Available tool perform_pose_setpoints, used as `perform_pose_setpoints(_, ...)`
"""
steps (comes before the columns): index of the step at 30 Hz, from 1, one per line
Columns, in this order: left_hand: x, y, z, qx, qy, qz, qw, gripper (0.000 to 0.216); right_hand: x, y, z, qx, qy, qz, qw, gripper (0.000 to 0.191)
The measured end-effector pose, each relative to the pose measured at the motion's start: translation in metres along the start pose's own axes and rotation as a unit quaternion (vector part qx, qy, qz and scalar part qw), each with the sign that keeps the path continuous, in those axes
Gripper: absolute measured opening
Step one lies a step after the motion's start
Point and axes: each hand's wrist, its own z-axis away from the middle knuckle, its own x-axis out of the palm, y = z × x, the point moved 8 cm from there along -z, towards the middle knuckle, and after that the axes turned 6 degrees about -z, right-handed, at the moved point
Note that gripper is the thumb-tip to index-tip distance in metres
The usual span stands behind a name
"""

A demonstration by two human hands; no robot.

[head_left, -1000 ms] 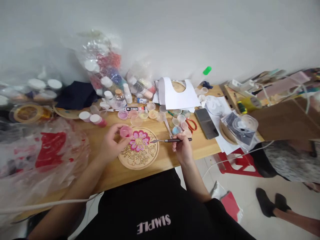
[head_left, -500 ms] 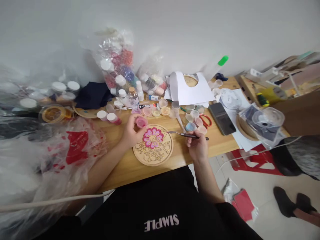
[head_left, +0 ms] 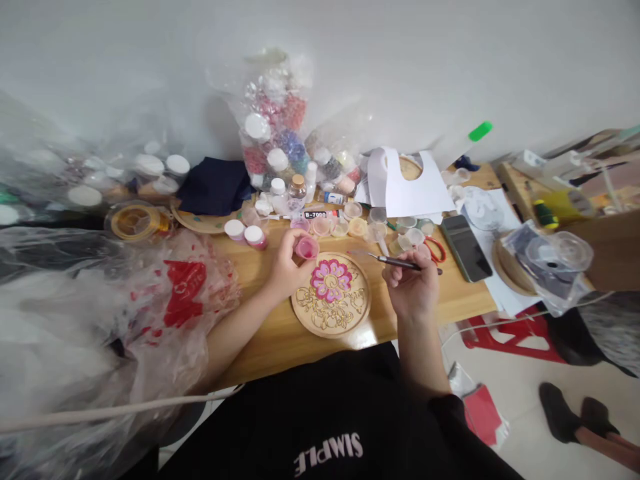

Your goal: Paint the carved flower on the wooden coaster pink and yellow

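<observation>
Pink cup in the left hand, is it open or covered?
Open: nothing covers the pink cup, and its pink inside shows.

Honey-brown wood grain across the worktop (head_left: 263, 340). Near its front edge, pale tan on the round board (head_left: 331, 295), magenta around lilac-pink petals on the flower (head_left: 331, 280), gold for outlines and looping scrollwork (head_left: 330, 317) beneath. Deep pink in the cup (head_left: 307, 249); dark brown on the handle of the tool (head_left: 393, 261). Towards the back edge, navy on the cloth (head_left: 215, 187). Towards the right end, orange-red on the scissors (head_left: 441, 245), near-black on the phone (head_left: 467, 248).
</observation>
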Motion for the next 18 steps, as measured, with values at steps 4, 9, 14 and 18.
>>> perform_pose_setpoints(4,0.0,0.004,0.0,0.005,-0.01,-0.017,1.0,0.031,0.029,-0.008,0.001,-0.071,-0.019,0.045,0.996,0.029)
perform_pose_setpoints(9,0.0,0.007,-0.001,0.003,-0.03,-0.036,0.999,0.031,0.047,-0.003,0.008,-0.085,-0.069,0.148,0.983,0.031)
perform_pose_setpoints(14,0.001,0.013,-0.001,0.014,-0.041,-0.047,0.998,0.026,0.061,-0.003,0.009,-0.11,-0.131,0.261,0.95,0.031)
perform_pose_setpoints(18,0.003,0.015,-0.001,0.03,-0.048,-0.051,0.997,0.026,0.068,-0.002,0.006,-0.099,-0.153,0.294,0.938,0.03)
